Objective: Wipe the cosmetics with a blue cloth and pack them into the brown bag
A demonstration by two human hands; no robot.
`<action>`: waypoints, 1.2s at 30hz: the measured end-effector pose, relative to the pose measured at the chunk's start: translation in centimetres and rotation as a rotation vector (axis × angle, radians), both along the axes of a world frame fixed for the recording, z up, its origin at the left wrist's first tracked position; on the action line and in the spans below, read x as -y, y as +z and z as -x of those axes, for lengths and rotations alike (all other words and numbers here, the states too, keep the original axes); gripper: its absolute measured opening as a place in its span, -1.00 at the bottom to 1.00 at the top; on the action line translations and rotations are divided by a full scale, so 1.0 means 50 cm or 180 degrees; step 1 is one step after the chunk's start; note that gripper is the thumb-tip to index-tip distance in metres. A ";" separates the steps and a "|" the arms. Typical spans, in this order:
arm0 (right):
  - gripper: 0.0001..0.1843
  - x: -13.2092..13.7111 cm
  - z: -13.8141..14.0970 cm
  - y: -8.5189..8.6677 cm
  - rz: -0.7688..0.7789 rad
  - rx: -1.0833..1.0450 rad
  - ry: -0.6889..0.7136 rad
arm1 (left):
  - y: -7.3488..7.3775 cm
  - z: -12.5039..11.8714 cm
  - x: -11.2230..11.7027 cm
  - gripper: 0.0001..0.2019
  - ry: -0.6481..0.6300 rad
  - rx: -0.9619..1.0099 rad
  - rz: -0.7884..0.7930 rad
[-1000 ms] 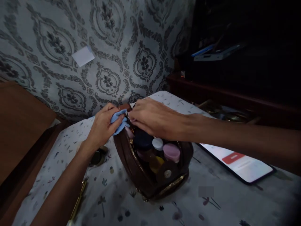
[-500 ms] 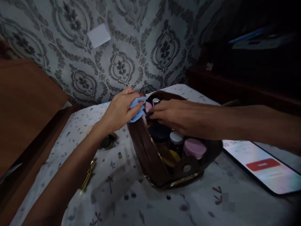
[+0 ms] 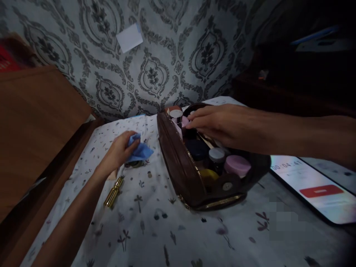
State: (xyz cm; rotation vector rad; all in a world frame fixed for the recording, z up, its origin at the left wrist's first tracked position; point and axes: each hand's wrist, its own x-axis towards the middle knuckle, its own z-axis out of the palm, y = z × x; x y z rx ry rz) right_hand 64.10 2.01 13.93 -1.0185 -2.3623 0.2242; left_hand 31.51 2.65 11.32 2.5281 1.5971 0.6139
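A brown zip pouch (image 3: 180, 170) lies unzipped on the patterned bedsheet (image 3: 155, 230), packed with several small jars and bottles, among them a pink-lidded jar (image 3: 237, 165) and a white-capped bottle (image 3: 176, 113). My right hand (image 3: 222, 124) reaches over the pouch's far end, fingers pressed together on a small pink item there that I cannot name. My left hand (image 3: 119, 152) rests on the sheet left of the pouch, closed on a blue cloth (image 3: 140, 150).
A gold tube (image 3: 113, 193) lies on the sheet near my left wrist. A lit phone (image 3: 311, 187) with a red button lies at the right. A wooden bed frame (image 3: 36, 122) runs along the left, and patterned wallpaper with a white note (image 3: 129, 37) stands behind.
My left hand has drawn the blue cloth away from the pouch and down onto the sheet at the left. My right hand stays at the pouch's far end. The camera has shifted left.
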 end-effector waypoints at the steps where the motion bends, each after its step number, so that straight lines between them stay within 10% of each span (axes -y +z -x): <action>1: -0.76 0.017 -0.002 0.005 -0.0035 0.0153 0.0027 | -0.024 0.018 0.011 -0.60 0.0173 -0.0221 0.0120; 7: -0.64 0.187 0.023 -0.003 -0.0682 -0.0500 0.0225 | -0.122 0.053 0.060 -0.55 0.0712 -0.1069 0.0516; 13: -0.72 0.315 0.103 -0.097 0.0609 -0.0431 0.0720 | -0.116 0.048 0.078 -0.60 0.0915 -0.0877 0.0392; 22: -0.24 0.301 0.240 -0.262 0.4409 -0.3474 0.0294 | -0.081 -0.026 0.230 -0.63 -0.0416 0.0614 0.0284; 26: -0.34 0.299 0.262 -0.284 0.4634 -0.4204 0.0385 | -0.121 -0.042 0.277 -0.60 -0.0783 0.0735 0.0093; 36: -0.50 0.298 0.239 -0.274 0.4524 -0.3462 0.0549 | -0.176 -0.026 0.295 -0.64 -0.0998 0.1500 -0.0108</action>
